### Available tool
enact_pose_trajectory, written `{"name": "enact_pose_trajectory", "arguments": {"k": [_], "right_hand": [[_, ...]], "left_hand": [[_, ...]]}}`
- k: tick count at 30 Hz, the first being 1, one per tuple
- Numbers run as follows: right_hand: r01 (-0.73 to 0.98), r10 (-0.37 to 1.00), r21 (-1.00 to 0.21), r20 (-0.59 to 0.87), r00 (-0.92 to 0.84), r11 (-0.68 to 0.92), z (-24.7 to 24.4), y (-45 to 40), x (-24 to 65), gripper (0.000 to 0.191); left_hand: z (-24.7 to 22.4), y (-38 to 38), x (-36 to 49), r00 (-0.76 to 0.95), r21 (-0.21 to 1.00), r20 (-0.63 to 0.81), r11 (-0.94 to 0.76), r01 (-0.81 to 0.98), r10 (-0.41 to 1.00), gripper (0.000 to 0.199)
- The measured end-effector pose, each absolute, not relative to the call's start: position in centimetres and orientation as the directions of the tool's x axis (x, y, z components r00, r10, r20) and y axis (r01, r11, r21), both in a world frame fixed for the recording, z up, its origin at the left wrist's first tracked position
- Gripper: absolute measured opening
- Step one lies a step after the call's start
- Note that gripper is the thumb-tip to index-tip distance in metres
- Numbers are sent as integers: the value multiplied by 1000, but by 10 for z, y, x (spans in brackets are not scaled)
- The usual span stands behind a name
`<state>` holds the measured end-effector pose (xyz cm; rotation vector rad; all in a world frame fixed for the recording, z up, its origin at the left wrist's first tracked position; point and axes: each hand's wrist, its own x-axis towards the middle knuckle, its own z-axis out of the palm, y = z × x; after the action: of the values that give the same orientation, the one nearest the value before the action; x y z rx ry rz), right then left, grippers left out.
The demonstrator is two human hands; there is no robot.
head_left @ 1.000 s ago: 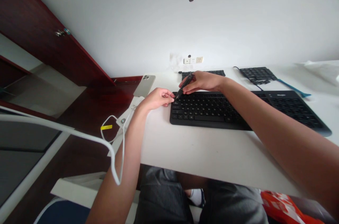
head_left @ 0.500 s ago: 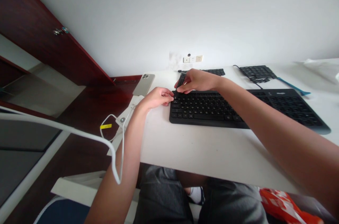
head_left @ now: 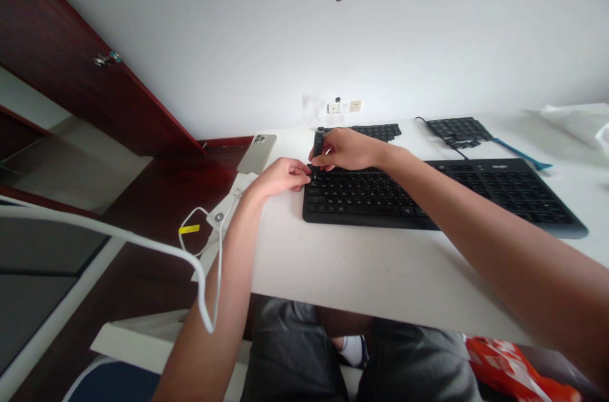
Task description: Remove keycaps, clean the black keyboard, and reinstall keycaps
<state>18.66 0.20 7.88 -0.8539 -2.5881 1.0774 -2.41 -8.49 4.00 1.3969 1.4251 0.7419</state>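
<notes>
A black full-size keyboard (head_left: 371,221) lies on the white desk (head_left: 333,262). My right hand (head_left: 345,148) is closed around a slim black stick-shaped tool (head_left: 318,143) and holds it nearly upright. The tool's lower end meets the keyboard's top left corner; its exact kind is unclear. My left hand (head_left: 285,175) rests at that same corner, its thumb and curled fingertips on the keyboard's left edge beside the tool's tip. Whether anything small is between those fingertips is hidden. My right forearm crosses over the middle of the keyboard and covers part of its keys.
Black keys in rows (head_left: 385,131) lie behind the keyboard, with another block of keys (head_left: 459,129) and a thin cable further right. A blue tool (head_left: 521,153) lies nearby. A phone (head_left: 257,153) and a white cable (head_left: 204,300) are at left. Wall sockets (head_left: 345,107) sit behind.
My right hand has shifted slightly down and left, and the tool has swung from a slant to nearly upright. My left hand stays at the corner. The view has moved slightly.
</notes>
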Motion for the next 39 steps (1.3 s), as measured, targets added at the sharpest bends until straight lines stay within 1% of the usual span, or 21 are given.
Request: {"name": "enact_pose_trajectory", "arguments": {"k": [3,5,8,12,18,22,25,27,30,34,37,39], "right_hand": [[344,570,-856,-72,-818,385,71,8,189,30],[296,559,-914,-97,-824,278,67,11,191,32],[275,554,-948,-143,-820,163,61,14,192,36],[250,571,-967,-177,-802,51,55,16,192,38],[245,589,-970,-197,-784,2,53,17,191,35],[193,513,-981,-159,-844,14,55,20,199,26],[191,471,-981,-158,-868,23,58,24,206,32],[207,473,-978,-169,-865,28,58,27,208,36],[240,497,-971,-201,-844,15,56,29,206,37],[266,523,-964,-236,-819,-17,50,31,202,37],[270,529,-962,-244,-813,-29,49,31,201,35],[271,529,-962,-253,-810,-46,50,31,202,34]], "left_hand": [[40,-86,-24,141,921,-210,148,361,967,18],[39,-86,-24,152,929,-210,148,339,966,21],[37,-86,-25,157,932,-210,150,330,965,25],[36,-85,-26,157,929,-217,155,337,963,27],[36,-83,-25,175,927,-215,144,345,961,22],[33,-82,-26,177,913,-196,113,393,964,19],[32,-82,-27,183,899,-186,92,429,965,19],[33,-83,-27,189,889,-172,70,452,967,18],[35,-85,-26,196,882,-141,34,469,970,16],[38,-89,-24,168,860,-132,28,510,977,21],[39,-99,-19,100,790,-73,-3,613,992,28],[40,-109,-14,50,741,-26,-15,671,998,36]]}}
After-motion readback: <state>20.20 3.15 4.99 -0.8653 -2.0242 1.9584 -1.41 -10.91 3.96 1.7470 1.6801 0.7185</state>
